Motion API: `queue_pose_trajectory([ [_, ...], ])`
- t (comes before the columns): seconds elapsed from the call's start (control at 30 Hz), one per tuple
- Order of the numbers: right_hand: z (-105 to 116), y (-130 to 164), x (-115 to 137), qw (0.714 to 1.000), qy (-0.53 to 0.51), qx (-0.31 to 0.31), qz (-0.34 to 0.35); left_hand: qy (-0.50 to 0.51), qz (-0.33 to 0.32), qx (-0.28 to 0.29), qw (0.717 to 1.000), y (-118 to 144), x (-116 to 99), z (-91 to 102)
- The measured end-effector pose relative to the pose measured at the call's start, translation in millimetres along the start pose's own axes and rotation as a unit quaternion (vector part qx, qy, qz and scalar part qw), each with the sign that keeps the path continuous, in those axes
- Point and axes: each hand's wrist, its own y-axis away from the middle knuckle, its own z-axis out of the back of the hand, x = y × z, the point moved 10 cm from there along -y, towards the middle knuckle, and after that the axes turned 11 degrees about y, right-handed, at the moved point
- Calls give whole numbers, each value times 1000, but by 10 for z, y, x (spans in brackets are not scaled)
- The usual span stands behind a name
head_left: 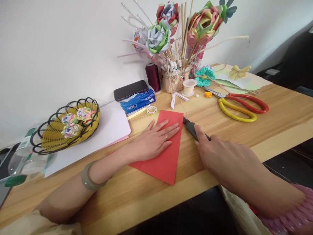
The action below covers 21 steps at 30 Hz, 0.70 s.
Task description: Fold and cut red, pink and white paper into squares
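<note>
A folded sheet of red paper lies on the wooden table. My left hand rests flat on it, fingers spread, pressing its upper part. My right hand is closed round the dark handle of a utility knife, index finger stretched along it. The knife's tip is at the paper's upper right edge. Whether the blade is inside the fold or only beside the edge, I cannot tell.
Scissors with red and yellow handles lie at the right. Behind stand paper flowers in a wooden holder, a thread spool and a phone on a blue tissue pack. A basket sits at left on white sheets.
</note>
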Motion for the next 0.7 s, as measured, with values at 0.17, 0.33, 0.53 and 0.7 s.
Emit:
queue_pose_trajectory([
  [0.17, 14, -68, -41, 1000, -21, 0, 1, 5, -3, 2, 1000, -2, -3, -2],
  [0.33, -62, -253, -300, 998, -25, -55, -31, 20, 0, 0, 1000, 0, -1, 11],
  [0.53, -149, -372, -711, 982, -15, -156, -106, 88, -21, -45, 995, 44, 22, 108],
  [0.7, 172, -228, -627, 951, -10, -297, -82, 225, -27, -215, 950, 189, 216, 409],
])
